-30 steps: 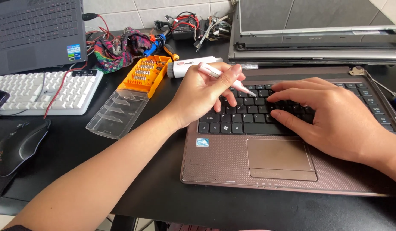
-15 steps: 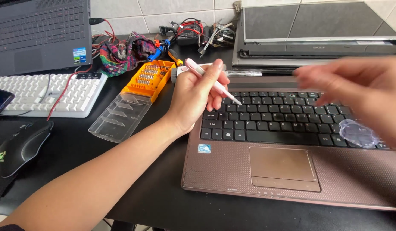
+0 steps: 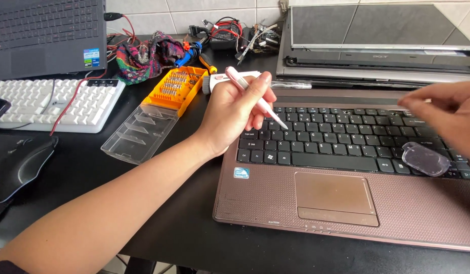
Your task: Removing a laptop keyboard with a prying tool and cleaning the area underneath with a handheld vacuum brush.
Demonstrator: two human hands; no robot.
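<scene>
- While the left hand [image 3: 235, 114] goes on pinching the pen tool [image 3: 255, 97] over the keyboard [image 3: 346, 139], the right hand [image 3: 443, 114] has lifted off the keys.
- Right hand blurred, seemingly loose-fingered and empty.
- Clear cap [image 3: 425, 159] now lies on the keys.

A small square blue sticker [image 3: 241, 173] sits on the brown laptop's palm rest, left of the touchpad. A rectangular blue-and-white label [image 3: 91, 57] marks the right corner of the dark laptop at far left. At the back right lies a detached grey screen panel [image 3: 377, 25], dull and unlit, on another laptop's silver lid.
</scene>
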